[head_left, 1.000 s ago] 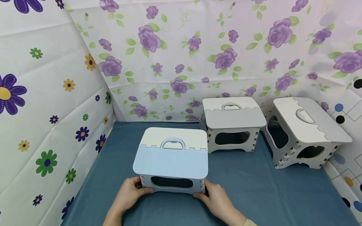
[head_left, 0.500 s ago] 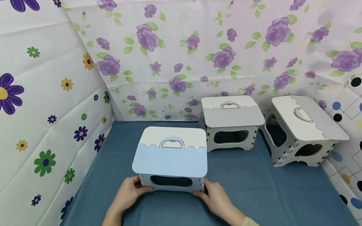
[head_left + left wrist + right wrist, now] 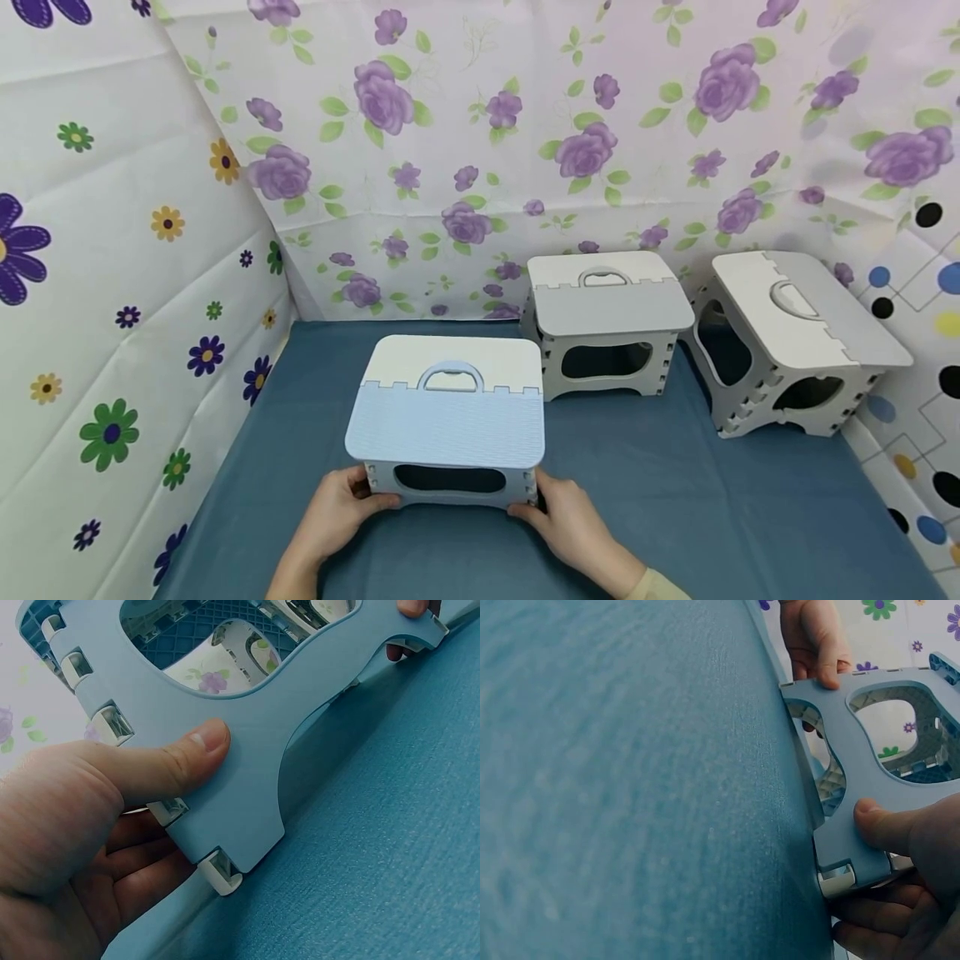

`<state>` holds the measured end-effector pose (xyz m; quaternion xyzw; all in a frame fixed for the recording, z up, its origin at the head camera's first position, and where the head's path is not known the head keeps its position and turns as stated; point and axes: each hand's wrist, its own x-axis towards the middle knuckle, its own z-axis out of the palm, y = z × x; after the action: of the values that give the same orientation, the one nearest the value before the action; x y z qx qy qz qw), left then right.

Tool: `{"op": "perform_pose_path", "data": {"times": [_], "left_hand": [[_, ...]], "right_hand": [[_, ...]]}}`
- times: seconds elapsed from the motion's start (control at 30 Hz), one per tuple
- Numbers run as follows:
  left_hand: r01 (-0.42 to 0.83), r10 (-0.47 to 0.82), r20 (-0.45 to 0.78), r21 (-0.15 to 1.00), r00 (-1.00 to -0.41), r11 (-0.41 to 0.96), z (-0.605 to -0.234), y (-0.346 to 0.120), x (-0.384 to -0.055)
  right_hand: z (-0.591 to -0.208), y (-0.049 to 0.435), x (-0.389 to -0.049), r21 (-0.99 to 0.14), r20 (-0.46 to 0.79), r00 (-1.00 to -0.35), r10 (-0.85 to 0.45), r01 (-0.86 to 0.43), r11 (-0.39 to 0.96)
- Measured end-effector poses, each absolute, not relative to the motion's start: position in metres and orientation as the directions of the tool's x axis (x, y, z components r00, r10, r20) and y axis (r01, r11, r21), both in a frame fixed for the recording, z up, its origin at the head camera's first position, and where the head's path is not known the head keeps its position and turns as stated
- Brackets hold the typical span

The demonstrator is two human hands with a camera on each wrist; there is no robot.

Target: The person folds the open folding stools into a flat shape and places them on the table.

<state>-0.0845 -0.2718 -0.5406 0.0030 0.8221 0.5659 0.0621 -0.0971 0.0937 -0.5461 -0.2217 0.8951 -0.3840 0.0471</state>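
A blue and white folding step stool (image 3: 446, 425) stands upright on the blue cloth in the head view, its arched carry handle on top. My left hand (image 3: 333, 512) grips its lower left front corner, thumb on the front panel. In the left wrist view that thumb (image 3: 199, 754) presses the blue panel (image 3: 251, 750) while the other fingers go behind the hinged edge. My right hand (image 3: 573, 521) holds the lower right front corner the same way. The right wrist view shows its thumb on the front panel (image 3: 859, 765) and its fingers curled behind the side.
Behind and to the right stands a grey and white folding stool (image 3: 611, 321). Another grey and white stool (image 3: 802, 333), turned at an angle, is farther right. A flower-print sheet (image 3: 450, 150) hangs at the back, and a patterned sheet (image 3: 112, 333) borders the left. Blue cloth (image 3: 675, 517) covers the surface.
The whole scene has shifted slightly left in the head view. Both hands keep their hold on the blue and white stool, which stays in place relative to the other stools.
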Motion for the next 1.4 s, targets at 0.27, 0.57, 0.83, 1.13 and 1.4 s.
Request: {"op": "perform_pose_path", "data": {"times": [0.27, 0.57, 0.83, 1.13, 1.4], "left_hand": [[-0.077, 0.078, -0.112, 0.930, -0.991, 0.360, -0.5401, -0.2719, -0.0854], [-0.073, 0.072, -0.106, 0.929, -0.992, 0.363, -0.5415, -0.2710, -0.0862], [-0.075, 0.073, -0.108, 0.930, -0.991, 0.360, -0.5410, -0.2707, -0.0859], [-0.063, 0.080, -0.097, 0.935, -0.992, 0.349, -0.5403, -0.2702, -0.0856], [-0.061, 0.082, -0.097, 0.929, -0.992, 0.364, -0.5418, -0.2699, -0.0851]], "right_hand": [[-0.5472, 0.0945, -0.0977, -0.716, 0.078, -0.896, -0.438, -0.356, 0.601], [-0.5466, 0.0949, -0.0972, -0.723, 0.084, -0.893, -0.443, -0.361, 0.589], [-0.5490, 0.0955, -0.0978, -0.734, 0.084, -0.891, -0.447, -0.358, 0.577], [-0.5500, 0.0960, -0.0995, -0.728, 0.087, -0.889, -0.449, -0.365, 0.580], [-0.5485, 0.0963, -0.0993, -0.733, 0.078, -0.890, -0.449, -0.357, 0.580]]}}
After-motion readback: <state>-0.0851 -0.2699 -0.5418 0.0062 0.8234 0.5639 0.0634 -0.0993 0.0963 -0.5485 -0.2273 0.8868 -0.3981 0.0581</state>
